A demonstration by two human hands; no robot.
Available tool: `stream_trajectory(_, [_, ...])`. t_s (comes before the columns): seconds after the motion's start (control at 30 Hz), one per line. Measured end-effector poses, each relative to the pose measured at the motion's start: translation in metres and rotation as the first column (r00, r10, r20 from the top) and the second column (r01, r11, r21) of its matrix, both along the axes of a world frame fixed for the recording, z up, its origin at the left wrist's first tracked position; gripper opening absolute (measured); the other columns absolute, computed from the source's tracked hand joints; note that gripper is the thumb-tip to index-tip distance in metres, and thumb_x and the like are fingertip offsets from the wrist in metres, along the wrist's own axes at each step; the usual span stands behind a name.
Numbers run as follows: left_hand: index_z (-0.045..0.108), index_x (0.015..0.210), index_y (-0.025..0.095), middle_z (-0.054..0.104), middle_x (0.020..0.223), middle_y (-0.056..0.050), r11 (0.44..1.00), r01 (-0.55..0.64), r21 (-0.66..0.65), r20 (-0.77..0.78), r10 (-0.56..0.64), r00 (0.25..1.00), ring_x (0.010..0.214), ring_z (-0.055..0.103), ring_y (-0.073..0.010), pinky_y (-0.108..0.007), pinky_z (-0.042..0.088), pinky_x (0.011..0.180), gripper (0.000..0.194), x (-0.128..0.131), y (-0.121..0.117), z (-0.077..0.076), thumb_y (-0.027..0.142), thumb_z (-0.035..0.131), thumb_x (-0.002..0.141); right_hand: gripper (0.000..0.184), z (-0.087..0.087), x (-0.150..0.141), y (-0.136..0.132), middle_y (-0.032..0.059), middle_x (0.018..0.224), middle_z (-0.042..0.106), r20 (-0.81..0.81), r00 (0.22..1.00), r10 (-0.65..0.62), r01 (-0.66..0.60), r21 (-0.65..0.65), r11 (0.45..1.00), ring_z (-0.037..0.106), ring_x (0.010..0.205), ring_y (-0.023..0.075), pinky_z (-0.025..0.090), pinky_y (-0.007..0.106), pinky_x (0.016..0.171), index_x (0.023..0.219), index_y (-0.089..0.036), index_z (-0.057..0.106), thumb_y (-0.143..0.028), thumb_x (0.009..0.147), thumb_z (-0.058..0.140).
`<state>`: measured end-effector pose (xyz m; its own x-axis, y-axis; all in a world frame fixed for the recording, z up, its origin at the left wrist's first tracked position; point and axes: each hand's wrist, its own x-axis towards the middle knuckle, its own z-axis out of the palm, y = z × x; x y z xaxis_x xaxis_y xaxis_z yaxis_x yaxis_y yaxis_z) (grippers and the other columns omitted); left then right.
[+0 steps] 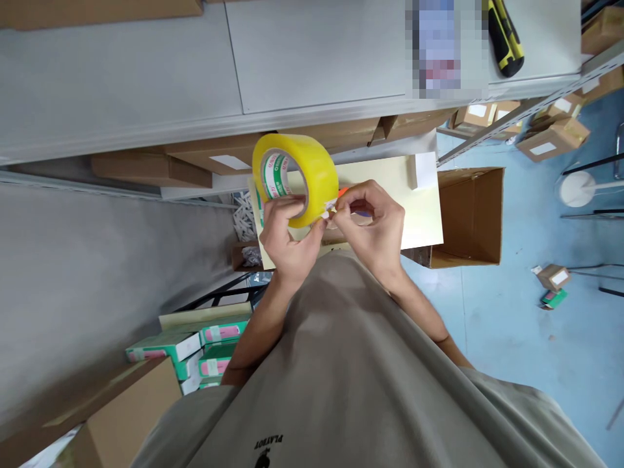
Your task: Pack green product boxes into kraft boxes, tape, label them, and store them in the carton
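A large roll of yellow packing tape is tilted up in front of my chest, with a green and white label inside its core. My left hand grips its lower rim, fingers inside the ring and thumb at the outer edge. Close by, my right hand pinches at the roll's lower right edge, where a small whitish scrap shows between the fingertips. Whether that scrap is the tape's end or a separate piece, I cannot tell. Something orange peeks out behind the right fingers. Below both hands lies a pale yellow tabletop.
A small white box stands on the tabletop. An open cardboard box is at its right. Above runs a grey metal shelf holding a yellow and black utility knife. Green and pink cartons are stacked at lower left.
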<state>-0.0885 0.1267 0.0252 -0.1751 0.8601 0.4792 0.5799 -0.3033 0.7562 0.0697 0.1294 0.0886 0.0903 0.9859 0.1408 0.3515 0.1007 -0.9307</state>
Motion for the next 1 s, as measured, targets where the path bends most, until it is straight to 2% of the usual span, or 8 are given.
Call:
stream_trajectory(0.1, [0.067, 0.106, 0.026, 0.073, 0.104, -0.003, 0.999, -0.036, -0.031, 0.003, 0.036, 0.999, 0.106, 0.073, -0.0242, -0.042, 0.061, 0.099, 0.037, 0.001, -0.001, 0.003, 0.053, 0.089, 0.094, 0.013, -0.002, 0.009, 0.002, 0.0011, 0.101, 0.076, -0.056, 0.996, 0.071, -0.071, 0.005, 0.997, 0.076, 0.091, 0.0156, 0.067, 0.031, 0.083, 0.101, -0.023, 0.072, -0.032, 0.107, 0.065])
stream_trajectory(0.2, [0.067, 0.105, 0.027, 0.073, 0.103, -0.003, 0.999, -0.026, -0.041, -0.001, 0.026, 1.0, 0.106, 0.073, -0.0246, -0.044, 0.061, 0.1, 0.037, 0.001, -0.001, 0.004, 0.052, 0.091, 0.092, 0.013, 0.005, 0.019, 0.004, 0.0031, 0.112, 0.079, -0.055, 0.992, 0.115, -0.11, 0.086, 0.99, 0.077, 0.1, 0.0172, 0.068, 0.031, 0.082, 0.11, -0.027, 0.078, -0.038, 0.108, 0.071])
stream_trajectory(0.3, [0.066, 0.104, 0.028, 0.074, 0.103, -0.003, 0.999, 0.008, -0.039, 0.004, -0.008, 1.0, 0.107, 0.073, -0.0259, -0.048, 0.061, 0.103, 0.035, 0.0, -0.002, 0.004, 0.051, 0.091, 0.092, 0.012, 0.012, 0.026, 0.009, 0.0026, 0.109, 0.079, -0.065, 0.981, 0.183, -0.171, 0.162, 0.972, 0.076, 0.095, 0.0173, 0.068, 0.031, 0.08, 0.109, -0.03, 0.081, -0.041, 0.105, 0.079])
stream_trajectory(0.43, [0.066, 0.103, 0.028, 0.075, 0.103, -0.003, 1.0, 0.015, -0.007, -0.039, -0.015, 0.999, 0.107, 0.074, -0.0263, -0.05, 0.06, 0.105, 0.033, -0.001, -0.003, 0.005, 0.053, 0.086, 0.097, 0.021, 0.012, 0.027, 0.014, 0.0016, 0.103, 0.078, -0.022, 0.974, 0.223, -0.217, 0.156, 0.963, 0.076, 0.088, 0.0173, 0.069, 0.035, 0.081, 0.107, -0.028, 0.082, -0.048, 0.102, 0.084])
stream_trajectory(0.6, [0.067, 0.105, 0.027, 0.075, 0.103, -0.004, 1.0, 0.022, -0.015, -0.092, -0.023, 0.995, 0.109, 0.073, -0.0272, -0.051, 0.059, 0.107, 0.033, -0.006, -0.004, 0.005, 0.055, 0.084, 0.098, 0.014, 0.009, 0.025, 0.012, -0.0001, 0.1, 0.079, -0.038, 0.978, 0.207, -0.192, 0.232, 0.953, 0.075, 0.087, 0.0156, 0.068, 0.031, 0.075, 0.104, -0.027, 0.084, -0.041, 0.105, 0.081])
stream_trajectory(0.8, [0.07, 0.109, 0.027, 0.075, 0.105, -0.005, 1.0, 0.003, -0.02, -0.12, -0.005, 0.993, 0.114, 0.073, -0.0283, -0.053, 0.06, 0.109, 0.026, -0.007, -0.005, 0.005, 0.049, 0.082, 0.1, 0.013, 0.016, 0.015, -0.004, 0.0036, 0.112, 0.078, 0.193, 0.974, 0.116, -0.158, 0.216, 0.964, 0.077, 0.098, 0.0179, 0.07, 0.034, 0.084, 0.113, -0.026, 0.08, -0.029, 0.113, 0.066])
stream_trajectory(1.0, [0.074, 0.108, 0.028, 0.077, 0.101, -0.006, 1.0, 0.029, 0.0, -0.153, -0.028, 0.988, 0.113, 0.075, -0.0304, -0.055, 0.062, 0.107, 0.02, -0.004, -0.006, 0.004, 0.047, 0.077, 0.103, 0.012, 0.022, 0.007, -0.015, 0.0063, 0.112, 0.073, 0.433, 0.901, 0.038, -0.115, 0.153, 0.981, 0.073, 0.096, 0.0208, 0.064, 0.034, 0.081, 0.105, -0.026, 0.07, -0.02, 0.109, 0.061])
